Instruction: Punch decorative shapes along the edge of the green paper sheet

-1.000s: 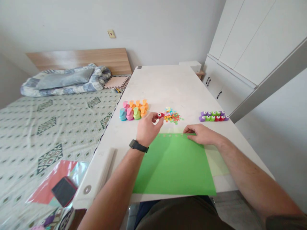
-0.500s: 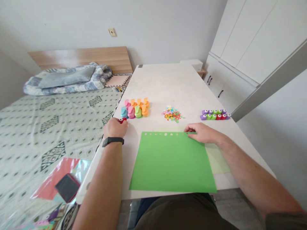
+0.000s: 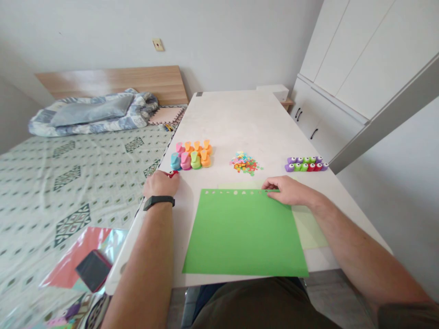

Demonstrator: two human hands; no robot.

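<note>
Two hands used: red paper punch (image 3: 173,173) gripped in curled left hand (image 3: 161,184) by table edge (image 3: 165,155); green paper (image 3: 245,233) pressed flat by open right hand (image 3: 290,191) against slipping.

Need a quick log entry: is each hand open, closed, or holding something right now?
Left hand: closed on a red paper punch.
Right hand: open, resting on the green paper.

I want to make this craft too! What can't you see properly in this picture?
From the head camera:
The red craft punch is mostly hidden by the left hand, so its shape can't be seen.
The holes along the top edge of the green paper are too small to tell their shapes.
The paper bits are too tiny and heaped to count.
</note>
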